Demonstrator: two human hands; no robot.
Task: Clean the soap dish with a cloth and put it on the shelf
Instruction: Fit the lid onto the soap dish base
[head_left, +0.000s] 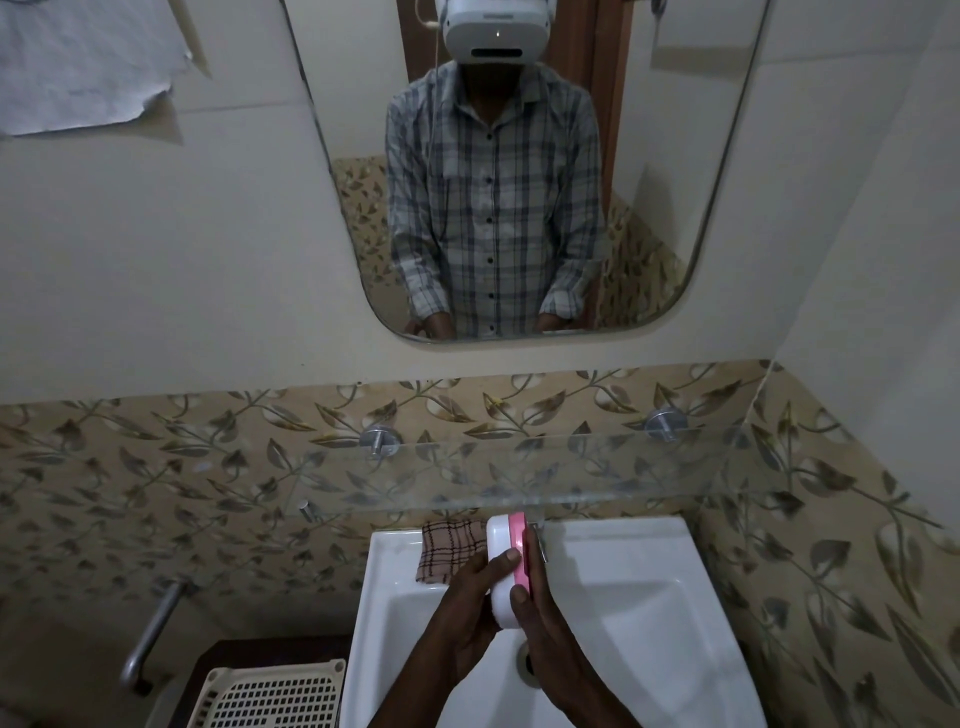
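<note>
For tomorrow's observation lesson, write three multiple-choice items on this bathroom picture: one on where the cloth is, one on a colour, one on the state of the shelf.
1. Where does the checked cloth lie?
A. on the glass shelf
B. on the back rim of the sink, left of the soap dish
C. in the plastic basket

2. What colour is the band on the white soap dish?
A. pink
B. green
C. blue

3. What is on the glass shelf?
A. the soap dish
B. the cloth
C. nothing that can be seen

Answers:
1 B: the cloth lies on the sink rim, near the wall.
2 A: a pink band runs down the dish's right side.
3 C: the left hand and right hand hold the dish below the shelf, over the sink.
</note>
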